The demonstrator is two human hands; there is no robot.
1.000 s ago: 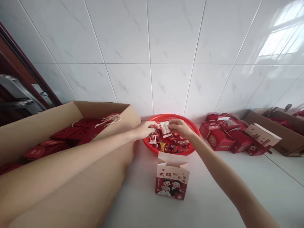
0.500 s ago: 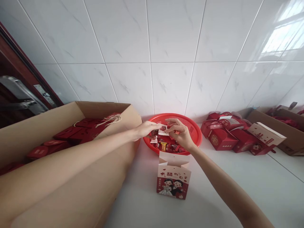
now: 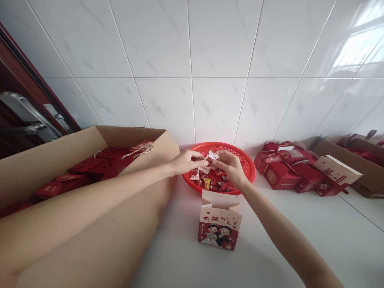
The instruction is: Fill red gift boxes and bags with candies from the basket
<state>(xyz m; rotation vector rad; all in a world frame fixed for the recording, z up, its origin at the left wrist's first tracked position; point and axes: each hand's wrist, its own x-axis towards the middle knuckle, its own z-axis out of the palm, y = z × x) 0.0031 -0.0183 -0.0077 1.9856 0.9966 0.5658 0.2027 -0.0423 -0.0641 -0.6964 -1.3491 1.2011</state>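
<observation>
White tiles [image 3: 162,40] back the red basket [image 3: 249,166]; above it, left hand [image 3: 192,163] and right hand [image 3: 231,167] pinch wrapped candy [image 3: 205,169], apparently the selection step; next move requires firm fingertips

The person's two bare arms converge before them, the hands close together with fingertips nearly meeting. The left forearm [image 3: 99,206] slants up from the lower left, at a shallower angle than the right forearm [image 3: 279,226], which rises steeply from the lower right. The left wrist [image 3: 169,169] is almost in line with its forearm; the left hand [image 3: 190,161] has its back turned mostly upward, the left thumb [image 3: 200,164] pointing inward below the bent fingers. The right hand [image 3: 229,166] curls inward, right thumb [image 3: 220,165] and index finger drawn together in a pinch.
</observation>
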